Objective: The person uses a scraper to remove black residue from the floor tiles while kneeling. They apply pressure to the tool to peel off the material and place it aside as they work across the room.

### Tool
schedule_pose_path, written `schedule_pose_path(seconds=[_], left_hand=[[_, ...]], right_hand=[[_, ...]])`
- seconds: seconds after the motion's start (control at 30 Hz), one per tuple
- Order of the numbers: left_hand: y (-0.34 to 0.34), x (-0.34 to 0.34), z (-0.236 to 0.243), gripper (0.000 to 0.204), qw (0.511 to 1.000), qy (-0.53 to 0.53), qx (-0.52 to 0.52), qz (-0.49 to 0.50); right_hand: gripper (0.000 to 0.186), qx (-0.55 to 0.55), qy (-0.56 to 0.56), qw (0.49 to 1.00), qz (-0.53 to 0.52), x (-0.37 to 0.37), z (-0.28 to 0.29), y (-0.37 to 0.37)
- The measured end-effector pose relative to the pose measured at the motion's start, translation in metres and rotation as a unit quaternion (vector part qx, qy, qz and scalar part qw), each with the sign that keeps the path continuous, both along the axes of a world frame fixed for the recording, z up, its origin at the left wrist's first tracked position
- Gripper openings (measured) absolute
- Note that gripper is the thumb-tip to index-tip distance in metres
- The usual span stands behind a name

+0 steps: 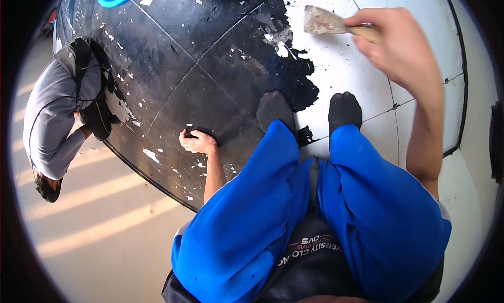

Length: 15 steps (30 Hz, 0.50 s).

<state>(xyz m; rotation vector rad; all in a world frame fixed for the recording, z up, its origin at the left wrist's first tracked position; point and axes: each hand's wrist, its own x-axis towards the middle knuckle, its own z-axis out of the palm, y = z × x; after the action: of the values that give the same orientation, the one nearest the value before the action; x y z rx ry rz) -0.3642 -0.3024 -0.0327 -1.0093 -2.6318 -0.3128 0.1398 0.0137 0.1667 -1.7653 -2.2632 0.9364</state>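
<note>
My right hand (391, 43) is closed round the handle of a scraper (324, 22), over the white part of the floor. The scraper has a broad blade crusted with pale residue and points to the left. Beneath it, a ragged edge divides the bare white tiles (336, 56) from a black coating (231, 88) that covers the tiles on the left. My left hand (199, 142) is low over the black coating beside my left knee, with loosely bent fingers, a gap between them and nothing visible in them.
A person in grey (58, 103) crouches at the left edge of the black area. The rim of a blue basin (111, 3) shows at the top. My feet in dark socks (345, 111) stand near the ragged edge. White flakes (151, 155) lie scattered over the black surface.
</note>
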Motion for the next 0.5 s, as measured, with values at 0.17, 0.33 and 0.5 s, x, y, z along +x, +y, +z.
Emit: schedule_pose_path(seconds=[0.17, 0.33, 0.5], left_hand=[[0.007, 0.005, -0.001, 0.037, 1.0, -0.002, -0.015, -0.002], [0.004, 0.003, 0.001, 0.036, 1.0, 0.003, -0.016, 0.014], [0.009, 0.006, 0.0, 0.036, 1.0, 0.001, -0.008, 0.0]], right_hand=[[0.029, -0.068, -0.044, 0.997, -0.008, -0.028, -0.023, -0.009], [0.026, 0.132, -0.008, 0.99, 0.056, -0.013, 0.014, -0.014], [0.015, 0.078, -0.057, 0.995, 0.038, -0.032, -0.006, -0.023]])
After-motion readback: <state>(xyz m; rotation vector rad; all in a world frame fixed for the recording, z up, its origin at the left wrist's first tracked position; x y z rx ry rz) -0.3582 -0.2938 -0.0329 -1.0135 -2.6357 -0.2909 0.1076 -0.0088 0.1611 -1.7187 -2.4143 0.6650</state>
